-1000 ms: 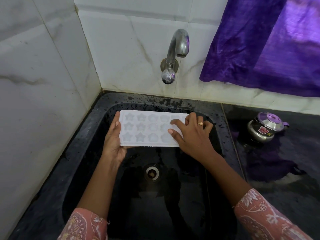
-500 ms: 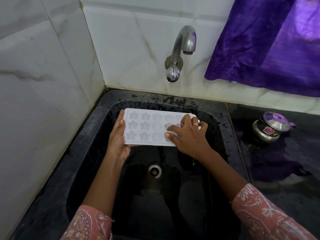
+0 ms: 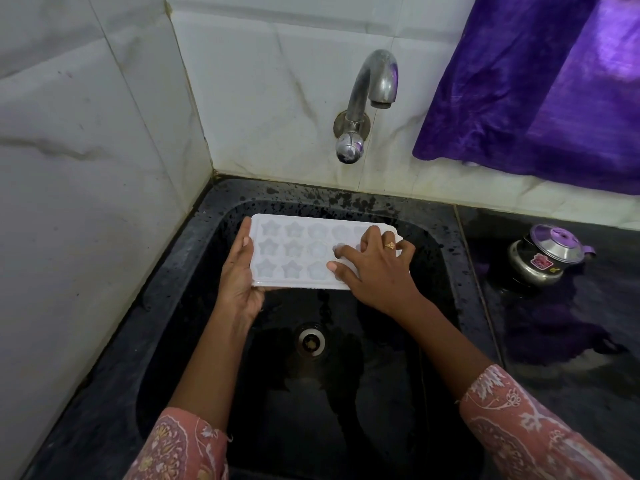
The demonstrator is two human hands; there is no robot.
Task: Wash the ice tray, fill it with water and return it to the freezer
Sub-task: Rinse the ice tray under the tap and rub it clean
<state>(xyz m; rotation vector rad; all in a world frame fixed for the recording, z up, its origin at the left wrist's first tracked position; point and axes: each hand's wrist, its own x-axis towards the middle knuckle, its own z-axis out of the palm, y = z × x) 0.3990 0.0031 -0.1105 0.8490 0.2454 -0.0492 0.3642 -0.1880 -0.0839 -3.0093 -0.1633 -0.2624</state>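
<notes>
Ice tray held level over black sink, below and left of tap, above drain. Left hand palm-up at tray's left end, thumb straight along short edge, remaining fingers hidden beneath tray. Right hand on top of tray's right part: fingers bent, slightly spread, tips touching moulds; thumb stretched along near row. Not pinching. Small steel pot stands on surface at right.
</notes>
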